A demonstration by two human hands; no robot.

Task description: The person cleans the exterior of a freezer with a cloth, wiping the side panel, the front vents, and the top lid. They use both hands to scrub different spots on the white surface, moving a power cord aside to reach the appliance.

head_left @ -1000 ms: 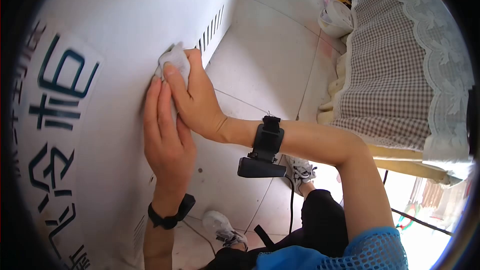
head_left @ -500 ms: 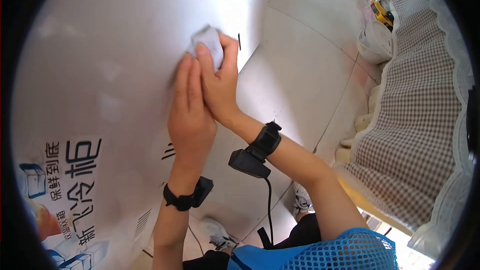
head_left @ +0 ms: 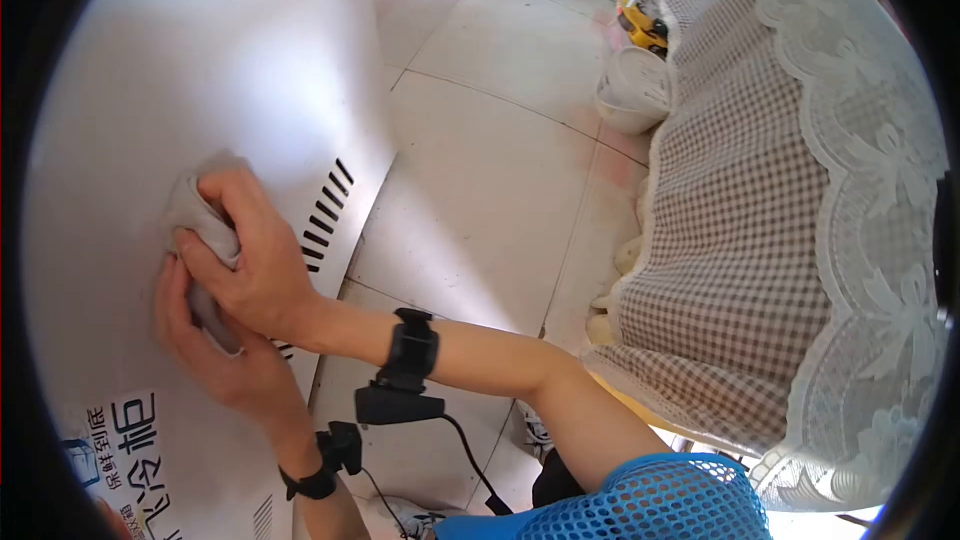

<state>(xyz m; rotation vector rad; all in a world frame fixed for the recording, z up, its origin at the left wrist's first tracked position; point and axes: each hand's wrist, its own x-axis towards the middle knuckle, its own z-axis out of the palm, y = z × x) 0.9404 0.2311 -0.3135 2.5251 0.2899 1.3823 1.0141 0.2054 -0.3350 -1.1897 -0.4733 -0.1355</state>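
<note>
Your right hand presses a crumpled cloth flat against the white side panel of the cabinet, just left of the row of dark vent slots. Its fingers are curled closed around the upper part of the cloth, thumb tucked under. Your left hand lies beneath the right, fingers stretched up along the panel and pinning the lower tail of the cloth, so both hands hold it against the metal.

As for progress, you are mid-wipe, I judge: the panel above and around the cloth looks plain white and glossy with sun on it, and no obvious dirt shows, though the glare makes smudges hard to tell. The strip toward the printed label at the bottom and the area around the slots look yet to be covered.

The cloth is pale grey, bunched and wrinkled, small enough to be mostly hidden by your hands; whether it is damp cannot be told.
</note>
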